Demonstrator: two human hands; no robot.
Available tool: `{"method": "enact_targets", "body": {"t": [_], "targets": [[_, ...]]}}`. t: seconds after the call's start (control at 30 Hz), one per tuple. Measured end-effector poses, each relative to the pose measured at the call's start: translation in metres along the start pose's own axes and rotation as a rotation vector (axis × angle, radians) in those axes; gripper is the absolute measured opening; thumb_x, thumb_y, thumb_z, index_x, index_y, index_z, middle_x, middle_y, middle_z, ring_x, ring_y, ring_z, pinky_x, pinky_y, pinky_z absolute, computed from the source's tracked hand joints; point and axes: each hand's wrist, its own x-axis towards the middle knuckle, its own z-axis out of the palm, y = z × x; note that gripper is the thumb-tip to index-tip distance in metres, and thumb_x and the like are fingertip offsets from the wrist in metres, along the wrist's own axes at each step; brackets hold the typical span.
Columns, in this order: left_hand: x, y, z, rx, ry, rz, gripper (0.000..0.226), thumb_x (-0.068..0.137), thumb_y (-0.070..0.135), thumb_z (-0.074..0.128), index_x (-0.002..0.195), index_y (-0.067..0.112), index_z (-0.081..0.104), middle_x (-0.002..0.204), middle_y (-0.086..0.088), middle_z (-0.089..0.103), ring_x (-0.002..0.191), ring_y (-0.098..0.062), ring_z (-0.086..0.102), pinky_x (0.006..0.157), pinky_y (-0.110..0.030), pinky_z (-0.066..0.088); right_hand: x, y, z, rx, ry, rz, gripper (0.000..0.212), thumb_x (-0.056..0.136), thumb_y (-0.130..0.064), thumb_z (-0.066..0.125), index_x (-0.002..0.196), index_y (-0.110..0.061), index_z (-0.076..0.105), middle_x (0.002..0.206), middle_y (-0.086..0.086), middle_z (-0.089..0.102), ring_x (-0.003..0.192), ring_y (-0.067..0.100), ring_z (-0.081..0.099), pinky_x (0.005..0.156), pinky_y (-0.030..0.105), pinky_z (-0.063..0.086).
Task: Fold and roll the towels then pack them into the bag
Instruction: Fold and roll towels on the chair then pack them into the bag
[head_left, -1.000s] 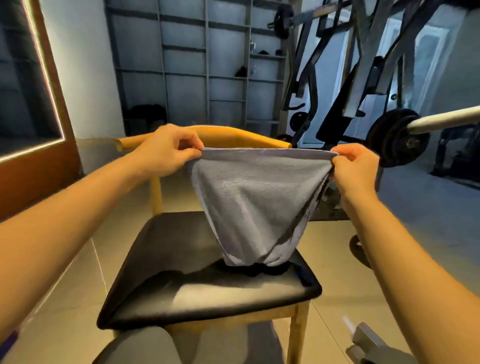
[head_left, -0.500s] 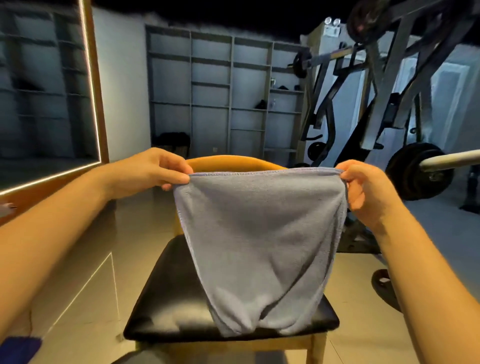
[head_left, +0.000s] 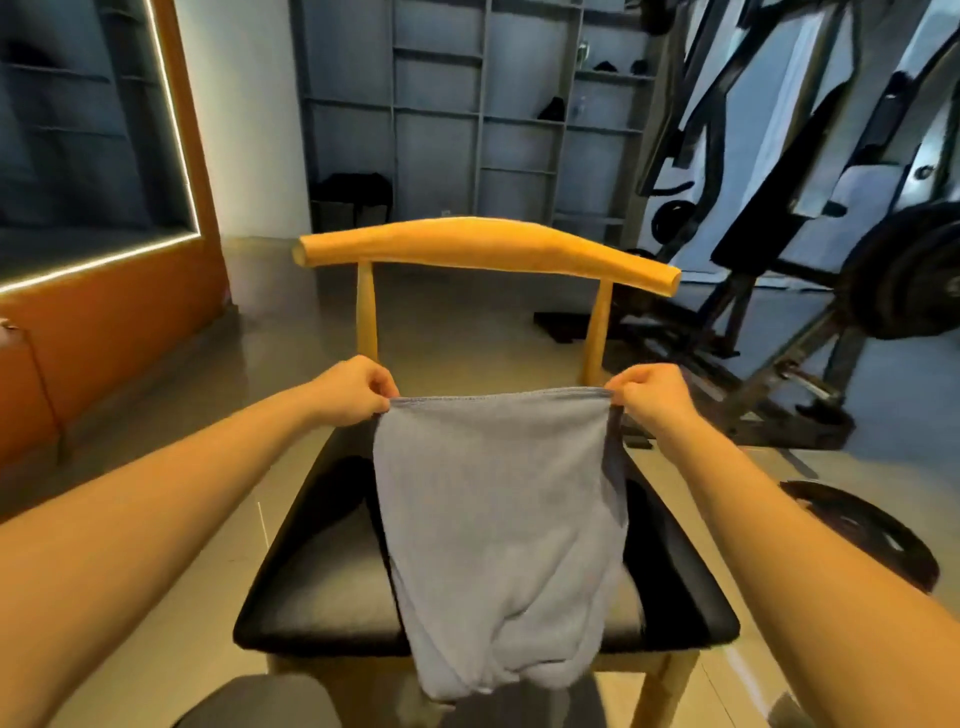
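A grey towel (head_left: 498, 514) is stretched out over the black seat of a wooden chair (head_left: 322, 587). My left hand (head_left: 353, 389) pinches its far left corner and my right hand (head_left: 649, 397) pinches its far right corner, both near the back of the seat. The towel's far edge is taut between them. Its near end droops over the front edge of the seat in loose folds. No bag that I can make out is near the chair.
The chair's curved yellow backrest (head_left: 483, 249) rises just beyond my hands. A weight machine with plates (head_left: 904, 275) stands to the right, and a loose plate (head_left: 862, 530) lies on the floor. Grey shelves (head_left: 467, 119) line the far wall, an orange cabinet (head_left: 104, 312) the left.
My hands have lowered the towel from hanging in the air in front of the backrest down onto the seat. The towel now lies spread along the seat instead of dangling.
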Motion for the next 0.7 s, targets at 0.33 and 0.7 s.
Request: {"method": "enact_targets", "body": {"t": [0.33, 0.7], "targets": [[0.09, -0.042, 0.065, 0.027, 0.133, -0.127, 0.012, 0.095, 0.016, 0.067, 0.085, 0.021, 0.072, 0.092, 0.0, 0.07, 0.088, -0.02, 0.064, 0.08, -0.037, 0.056, 0.071, 0.045, 0.076, -0.047, -0.006, 0.134, 0.021, 0.096, 0.002, 0.055, 0.092, -0.01, 0.072, 0.091, 0.017, 0.072, 0.07, 0.029, 0.073, 0.056, 0.034, 0.06], [-0.026, 0.016, 0.083, -0.081, 0.269, 0.181, 0.009, 0.09, 0.031, 0.074, 0.092, 0.025, 0.068, 0.091, 0.007, 0.062, 0.08, -0.009, 0.059, 0.071, -0.022, 0.046, -0.048, 0.062, 0.035, -0.142, -0.037, -0.183, 0.012, 0.092, -0.018, 0.063, 0.085, -0.009, 0.065, 0.076, 0.008, 0.066, 0.071, 0.025, 0.063, 0.065, 0.042, 0.055]]}}
